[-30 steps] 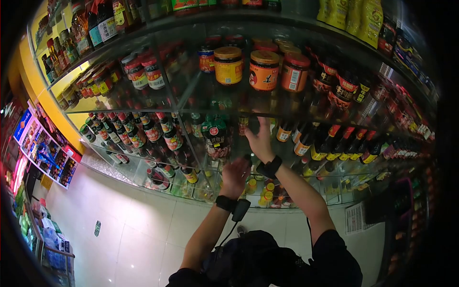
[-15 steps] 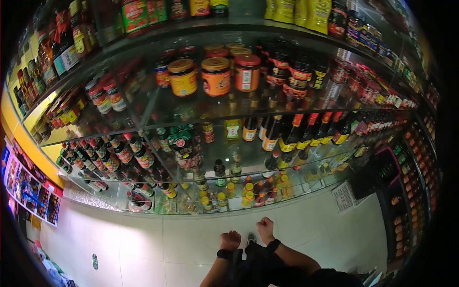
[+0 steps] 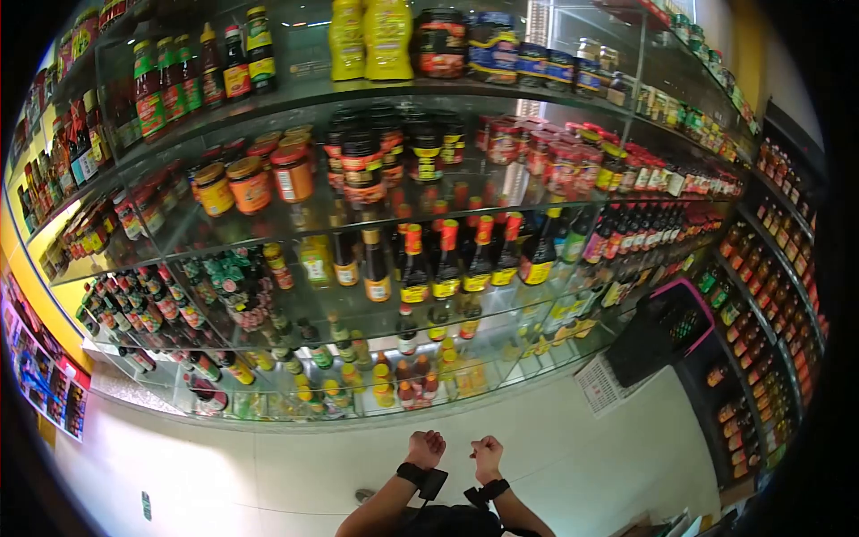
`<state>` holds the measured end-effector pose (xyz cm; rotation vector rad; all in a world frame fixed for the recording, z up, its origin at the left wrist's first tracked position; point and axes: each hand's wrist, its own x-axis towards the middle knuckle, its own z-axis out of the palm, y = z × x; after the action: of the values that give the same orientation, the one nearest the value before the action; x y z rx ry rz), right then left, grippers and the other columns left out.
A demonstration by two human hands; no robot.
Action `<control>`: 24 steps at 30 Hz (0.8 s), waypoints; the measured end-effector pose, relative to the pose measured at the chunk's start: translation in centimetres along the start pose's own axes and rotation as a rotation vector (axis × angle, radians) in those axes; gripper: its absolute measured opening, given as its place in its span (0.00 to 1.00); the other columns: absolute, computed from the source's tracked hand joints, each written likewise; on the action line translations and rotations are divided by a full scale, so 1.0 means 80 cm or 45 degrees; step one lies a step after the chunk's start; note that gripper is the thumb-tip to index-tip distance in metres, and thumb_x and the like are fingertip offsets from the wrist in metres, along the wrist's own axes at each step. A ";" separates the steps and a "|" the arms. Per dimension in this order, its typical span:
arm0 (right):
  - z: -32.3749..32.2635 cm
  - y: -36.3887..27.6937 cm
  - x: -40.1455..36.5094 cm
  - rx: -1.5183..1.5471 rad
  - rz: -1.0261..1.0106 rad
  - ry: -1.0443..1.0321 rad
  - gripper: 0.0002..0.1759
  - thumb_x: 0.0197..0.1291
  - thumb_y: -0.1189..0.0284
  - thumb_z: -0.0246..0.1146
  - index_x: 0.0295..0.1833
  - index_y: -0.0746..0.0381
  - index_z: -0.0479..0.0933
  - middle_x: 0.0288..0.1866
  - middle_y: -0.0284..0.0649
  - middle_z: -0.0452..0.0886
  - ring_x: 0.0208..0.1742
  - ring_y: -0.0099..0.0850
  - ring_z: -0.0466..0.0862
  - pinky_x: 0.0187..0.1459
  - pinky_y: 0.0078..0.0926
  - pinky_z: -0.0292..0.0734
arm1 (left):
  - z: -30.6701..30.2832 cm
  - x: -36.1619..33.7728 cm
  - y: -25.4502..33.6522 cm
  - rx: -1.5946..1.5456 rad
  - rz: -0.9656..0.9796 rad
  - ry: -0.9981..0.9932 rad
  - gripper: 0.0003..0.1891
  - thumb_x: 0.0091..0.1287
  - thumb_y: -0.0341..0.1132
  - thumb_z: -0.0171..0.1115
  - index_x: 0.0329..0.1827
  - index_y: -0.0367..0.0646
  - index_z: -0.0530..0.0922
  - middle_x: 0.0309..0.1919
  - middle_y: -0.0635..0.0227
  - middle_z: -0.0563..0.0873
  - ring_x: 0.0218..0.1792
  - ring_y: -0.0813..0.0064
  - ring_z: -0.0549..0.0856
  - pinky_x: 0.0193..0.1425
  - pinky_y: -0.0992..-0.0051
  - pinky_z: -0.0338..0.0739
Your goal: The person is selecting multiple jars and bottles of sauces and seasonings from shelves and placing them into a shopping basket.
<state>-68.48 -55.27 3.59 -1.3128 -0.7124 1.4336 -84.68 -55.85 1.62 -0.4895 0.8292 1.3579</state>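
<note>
My left hand (image 3: 425, 448) is raised in front of my body above the pale floor, its fingers curled in and nothing showing in them. Close to its right, my right hand (image 3: 488, 457) is also closed, with no object visible in it. A gap separates the two hands, and neither touches the shelves. Each wrist wears a black band; a dark flat box (image 3: 432, 485) sits by the left one. Nearest ahead is the lowest glass shelf, holding yellow-capped bottles (image 3: 383, 387) and red-topped sauce bottles (image 3: 405, 387). Higher up stand dark bottles with red necks (image 3: 446, 268).
Glass shelving carries jars with orange labels (image 3: 249, 186), dark jars (image 3: 362, 168) and yellow squeeze bottles (image 3: 387, 40). On the right, a black basket with a pink rim (image 3: 707, 309) stands near a white crate-like grid (image 3: 601, 383). Further racks of bottles (image 3: 747, 345) line the right side.
My view has swung to the right, so the shelf goods sit further left and the basket shows more fully. My hands have come level and a little closer together, still closed.
</note>
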 end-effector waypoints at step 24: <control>-0.564 -0.095 0.125 0.521 0.146 1.080 0.10 0.45 0.80 0.56 0.21 0.55 0.64 0.15 0.31 0.67 0.15 0.22 0.68 0.17 0.19 0.68 | 0.258 0.177 -0.594 0.901 -0.713 0.182 0.10 0.63 0.36 0.42 0.29 0.44 0.72 0.26 0.67 0.79 0.28 0.71 0.77 0.37 0.70 0.75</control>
<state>-22.26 -52.90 -3.38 -1.4638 0.2106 0.8944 -33.67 -39.80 -3.25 -0.2271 1.1182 0.4664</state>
